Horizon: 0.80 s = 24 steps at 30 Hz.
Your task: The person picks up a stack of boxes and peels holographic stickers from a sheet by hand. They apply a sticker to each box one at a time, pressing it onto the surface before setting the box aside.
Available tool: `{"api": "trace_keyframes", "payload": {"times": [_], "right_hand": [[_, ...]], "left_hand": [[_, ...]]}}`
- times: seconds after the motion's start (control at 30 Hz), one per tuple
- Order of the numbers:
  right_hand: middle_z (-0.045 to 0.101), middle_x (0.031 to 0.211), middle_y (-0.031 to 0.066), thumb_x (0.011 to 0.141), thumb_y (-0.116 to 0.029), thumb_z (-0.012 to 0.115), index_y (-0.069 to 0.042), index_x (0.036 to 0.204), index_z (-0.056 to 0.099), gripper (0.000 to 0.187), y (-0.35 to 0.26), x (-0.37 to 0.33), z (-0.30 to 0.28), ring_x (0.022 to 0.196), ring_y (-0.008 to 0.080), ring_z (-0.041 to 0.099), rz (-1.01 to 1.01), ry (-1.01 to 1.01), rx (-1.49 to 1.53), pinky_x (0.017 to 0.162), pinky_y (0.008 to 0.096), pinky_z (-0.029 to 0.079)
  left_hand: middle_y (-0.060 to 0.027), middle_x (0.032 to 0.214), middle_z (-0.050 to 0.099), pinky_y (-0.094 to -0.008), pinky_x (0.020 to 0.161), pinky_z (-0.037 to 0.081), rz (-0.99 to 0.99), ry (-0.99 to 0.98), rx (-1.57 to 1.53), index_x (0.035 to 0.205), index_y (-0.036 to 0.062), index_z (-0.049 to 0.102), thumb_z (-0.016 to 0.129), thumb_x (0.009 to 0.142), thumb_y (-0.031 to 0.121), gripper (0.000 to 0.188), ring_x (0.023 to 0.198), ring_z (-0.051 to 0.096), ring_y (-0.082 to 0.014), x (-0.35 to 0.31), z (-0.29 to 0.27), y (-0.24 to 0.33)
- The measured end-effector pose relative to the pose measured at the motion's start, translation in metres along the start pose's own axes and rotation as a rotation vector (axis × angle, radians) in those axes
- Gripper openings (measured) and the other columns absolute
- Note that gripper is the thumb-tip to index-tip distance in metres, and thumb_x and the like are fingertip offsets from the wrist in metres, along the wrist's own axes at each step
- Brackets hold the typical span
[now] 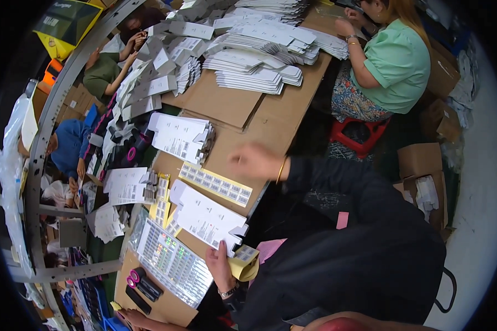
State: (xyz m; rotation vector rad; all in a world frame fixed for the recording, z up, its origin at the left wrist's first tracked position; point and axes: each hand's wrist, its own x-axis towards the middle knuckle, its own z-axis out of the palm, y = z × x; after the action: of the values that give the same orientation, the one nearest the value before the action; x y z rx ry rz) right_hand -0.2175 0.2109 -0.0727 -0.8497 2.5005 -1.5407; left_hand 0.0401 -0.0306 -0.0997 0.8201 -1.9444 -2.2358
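Observation:
My left hand (221, 267), with a watch on its wrist, grips the near end of a stack of flat white printed cartons (204, 214), thumb on top. Beside that hand, a curled yellow-backed label sheet (245, 265) hangs at the table edge. My right hand (255, 161), wearing a gold bangle, is above the brown cardboard; motion smears its fingers, so I cannot tell what they hold. Just below it lies a yellow-edged sheet of printed labels (215, 183). More flat white cartons (181, 138) sit to the left of that hand.
Large piles of flat white cartons (254, 63) cover the far table. A co-worker in a green top (395, 66) sits on a red stool (359, 135). Toward the lower left are a sheet of shiny stickers (171, 262), tape rolls (133, 276) and another person's hand (133, 317).

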Motion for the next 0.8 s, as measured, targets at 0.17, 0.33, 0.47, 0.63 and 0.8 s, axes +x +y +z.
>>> {"api": "trace_keyframes", "payload": {"times": [0.17, 0.33, 0.47, 0.63, 0.8], "right_hand": [[0.070, 0.095, 0.0165, 0.094, -0.027, 0.071, -0.005, 0.108, 0.074, 0.027, 0.067, 0.051, -0.143, 0.084, 0.0341, 0.068, 0.024, 0.684, -0.481, 0.075, 0.0441, 0.055], [0.068, 0.099, 0.0164, 0.093, -0.026, 0.071, -0.005, 0.103, 0.073, 0.024, 0.111, 0.083, -0.193, 0.087, 0.0374, 0.068, 0.110, 0.683, -0.760, 0.076, 0.0484, 0.055], [0.068, 0.101, 0.0168, 0.091, -0.022, 0.071, -0.003, 0.096, 0.073, 0.019, 0.119, 0.095, -0.193, 0.088, 0.0371, 0.069, 0.201, 0.617, -0.866, 0.076, 0.0493, 0.056], [0.067, 0.101, 0.0168, 0.087, -0.015, 0.070, -0.001, 0.088, 0.072, 0.014, 0.133, 0.100, -0.193, 0.087, 0.0345, 0.071, 0.102, 0.568, -1.065, 0.072, 0.0467, 0.057], [0.064, 0.094, 0.0129, 0.095, -0.013, 0.066, -0.003, 0.089, 0.070, 0.013, 0.102, 0.092, -0.205, 0.078, 0.0344, 0.067, -0.296, 0.874, -0.992, 0.069, 0.0412, 0.056]], "left_hand": [[-0.0132, 0.116, 0.072, -0.0293, 0.091, 0.053, 0.018, 0.073, 0.022, 0.125, -0.0034, 0.058, 0.069, 0.102, 0.011, 0.028, 0.101, 0.068, -0.0154, 0.000, -0.002, -0.004], [-0.0145, 0.115, 0.070, -0.0301, 0.091, 0.054, 0.057, 0.182, 0.237, 0.124, -0.0031, 0.053, 0.072, 0.101, 0.012, 0.033, 0.102, 0.067, -0.0163, 0.011, -0.008, -0.013], [-0.0165, 0.114, 0.070, -0.0300, 0.087, 0.055, -0.022, 0.181, 0.219, 0.123, -0.0032, 0.052, 0.073, 0.101, 0.014, 0.036, 0.099, 0.068, -0.0163, 0.004, 0.010, 0.013], [-0.0187, 0.111, 0.071, -0.0289, 0.082, 0.056, -0.021, 0.160, 0.260, 0.125, -0.0028, 0.049, 0.072, 0.101, 0.015, 0.038, 0.094, 0.070, -0.0169, 0.008, -0.002, 0.003], [-0.0198, 0.108, 0.072, -0.0279, 0.078, 0.056, -0.081, 0.158, 0.275, 0.127, -0.0023, 0.047, 0.071, 0.102, 0.015, 0.038, 0.089, 0.071, -0.0172, 0.008, -0.002, 0.005]]}}
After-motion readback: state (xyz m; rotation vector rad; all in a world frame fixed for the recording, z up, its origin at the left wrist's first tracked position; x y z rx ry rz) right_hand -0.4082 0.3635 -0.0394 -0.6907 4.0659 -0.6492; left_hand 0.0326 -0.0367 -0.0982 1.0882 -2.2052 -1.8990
